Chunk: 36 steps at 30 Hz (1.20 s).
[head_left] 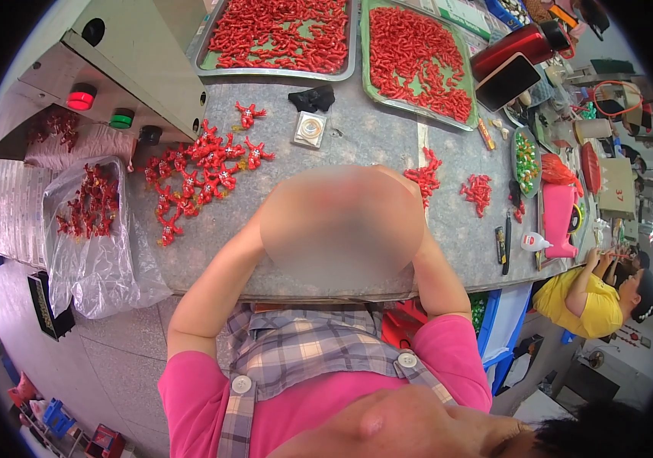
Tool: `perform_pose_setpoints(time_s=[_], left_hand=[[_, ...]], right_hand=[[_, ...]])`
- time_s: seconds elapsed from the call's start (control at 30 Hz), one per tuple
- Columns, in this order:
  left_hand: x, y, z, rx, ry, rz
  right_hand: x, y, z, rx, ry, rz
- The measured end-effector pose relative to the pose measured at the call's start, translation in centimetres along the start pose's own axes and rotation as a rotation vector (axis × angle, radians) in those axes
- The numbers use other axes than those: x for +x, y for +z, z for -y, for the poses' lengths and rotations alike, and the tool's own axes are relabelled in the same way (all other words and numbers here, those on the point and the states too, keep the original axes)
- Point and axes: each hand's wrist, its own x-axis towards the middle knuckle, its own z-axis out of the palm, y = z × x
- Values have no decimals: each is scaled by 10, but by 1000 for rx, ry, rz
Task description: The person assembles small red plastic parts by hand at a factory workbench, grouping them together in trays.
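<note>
Both forearms reach over the grey tabletop (265,114) and meet at its front middle. A round blurred patch covers most of my left hand (275,200) and my right hand (412,188), so their fingers and anything in them cannot be made out. A faint reddish tint shows in the upper part of the blur. Left of my left hand lies a pile of small red figures (208,156) with bits of yellow. Just right of my right hand is a small heap of red pieces (424,179), and a second heap of red pieces (477,194) sits farther right.
Two trays of red pieces, one metal (353,46) and one green (367,69), stand at the back. A machine with buttons (143,61) and a plastic bag of figures (124,259) are at left. A phone (508,82), white bottle (534,242) and co-worker in yellow (582,305) are at right.
</note>
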Motion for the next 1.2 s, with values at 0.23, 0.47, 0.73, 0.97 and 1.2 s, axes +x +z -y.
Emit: perform_pose_setpoints(time_s=[0.23,0.47,0.73,0.97,1.2], left_hand=[[1,-2,-5,-161,-127,137],[4,-2,0,-70,-33,2],[7,-1,-1,-154,28,-49],[8,-5,0,-187,39,-85],[6,-4,1,-135,62,-46]], right_hand=[[-1,7,-18,439,138,41],[0,-31,-28,86,150,-252],[-43,-165,-84,-989,371,-425],[-35,-158,-100,-920,643,-315],[-11,-117,-47,-457,366,-379]])
